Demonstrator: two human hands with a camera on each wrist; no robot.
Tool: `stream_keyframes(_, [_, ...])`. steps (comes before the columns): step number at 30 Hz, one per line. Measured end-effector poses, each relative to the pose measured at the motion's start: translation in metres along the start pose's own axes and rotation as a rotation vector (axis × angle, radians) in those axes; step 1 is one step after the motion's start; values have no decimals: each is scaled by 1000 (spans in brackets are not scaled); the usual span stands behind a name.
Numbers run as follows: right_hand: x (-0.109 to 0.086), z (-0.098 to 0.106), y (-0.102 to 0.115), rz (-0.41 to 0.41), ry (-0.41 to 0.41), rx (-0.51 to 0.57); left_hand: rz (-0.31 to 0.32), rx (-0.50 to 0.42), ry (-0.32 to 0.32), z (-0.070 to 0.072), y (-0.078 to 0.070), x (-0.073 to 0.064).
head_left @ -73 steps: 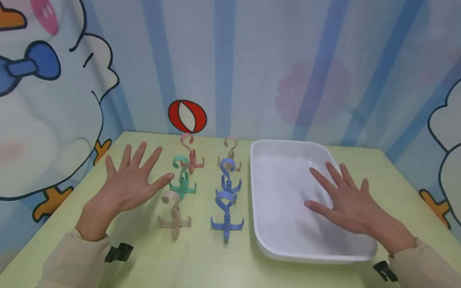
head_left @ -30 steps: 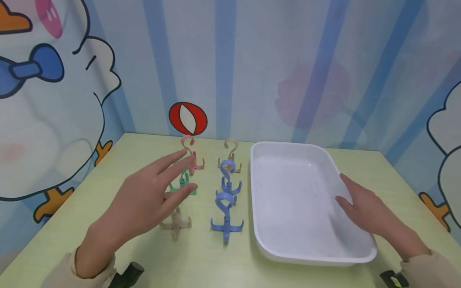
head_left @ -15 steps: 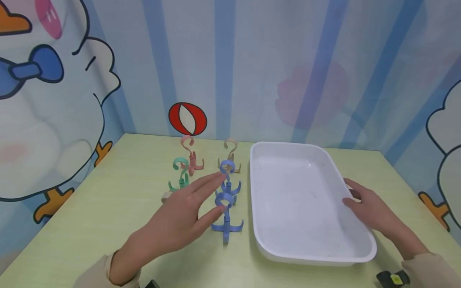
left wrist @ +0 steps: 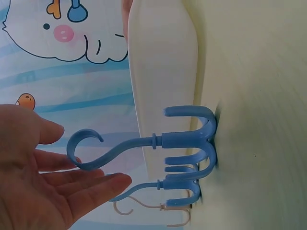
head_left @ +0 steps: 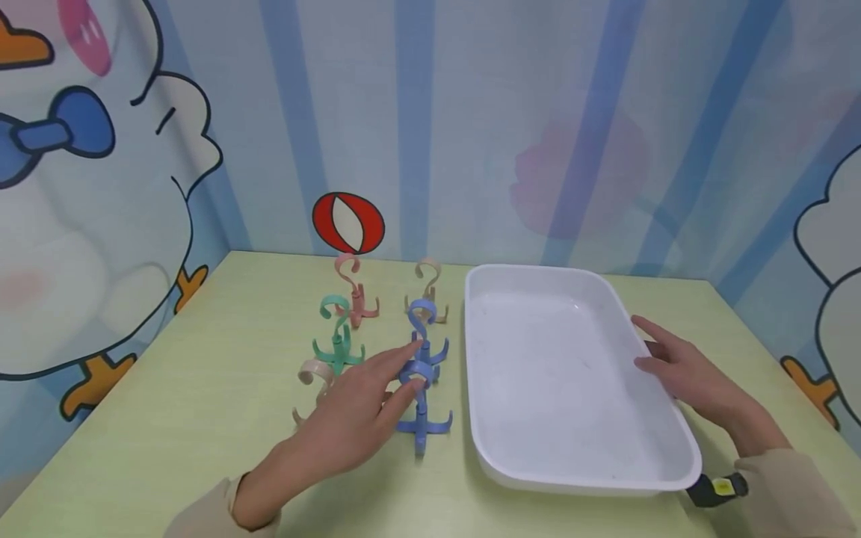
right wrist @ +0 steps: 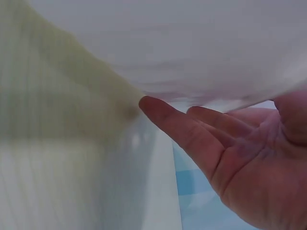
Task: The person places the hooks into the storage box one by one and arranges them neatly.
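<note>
Two rows of plastic claw hooks, each with a curled top and upturned prongs, stand on the table. My left hand [head_left: 353, 418] reaches to the nearest blue claw hook [head_left: 421, 426]. In the left wrist view, the curled top of this blue hook [left wrist: 115, 149] lies between my spread thumb and fingers [left wrist: 98, 194], with no grip closed round it. My right hand [head_left: 693, 377] holds the right rim of a white tray [head_left: 673, 456], its thumb over the edge. Under the right wrist camera, the fingers [right wrist: 192, 139] lie along the tray's outer wall [right wrist: 192, 48].
A second blue hook [head_left: 430, 351] and a beige hook [head_left: 427, 295] stand behind the nearest one. To their left are pink [head_left: 358, 302], green [head_left: 339, 347] and beige hooks [head_left: 315, 371], the last partly hidden by my left hand. A printed curtain [head_left: 471, 134] hangs behind the table [head_left: 168, 359].
My left hand has moved from the left side over the hooks to the nearest blue one. My right hand has come from above the tray to its right rim.
</note>
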State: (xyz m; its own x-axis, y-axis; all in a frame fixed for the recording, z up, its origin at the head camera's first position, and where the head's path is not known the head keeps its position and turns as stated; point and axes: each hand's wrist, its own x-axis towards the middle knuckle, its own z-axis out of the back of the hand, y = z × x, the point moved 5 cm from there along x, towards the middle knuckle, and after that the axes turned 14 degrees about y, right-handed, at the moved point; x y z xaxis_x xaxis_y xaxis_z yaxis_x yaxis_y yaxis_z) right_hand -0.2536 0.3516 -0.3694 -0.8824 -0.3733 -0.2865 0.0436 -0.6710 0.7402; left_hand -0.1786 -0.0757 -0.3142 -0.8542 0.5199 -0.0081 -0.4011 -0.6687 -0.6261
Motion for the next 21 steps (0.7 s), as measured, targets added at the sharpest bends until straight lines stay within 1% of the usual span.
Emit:
stream_keyframes(3, [-1,0,-2,-13,20,17,39,-49,9,-1,3,3])
stream_keyframes(5, [-2,0,-2,-17,36,27,50,-77,12,-2,5,4])
stream_keyframes(12, [-4,1,-2,-19,74,84,32,-158,10,-2,12,8])
stream_keyframes(16, [-5,0,-2,-22,92,111,26,-219,36,-3,16,10])
stream_keyframes(21, [-6,1,-3,-27,112,155,2,-274,59,-5,21,13])
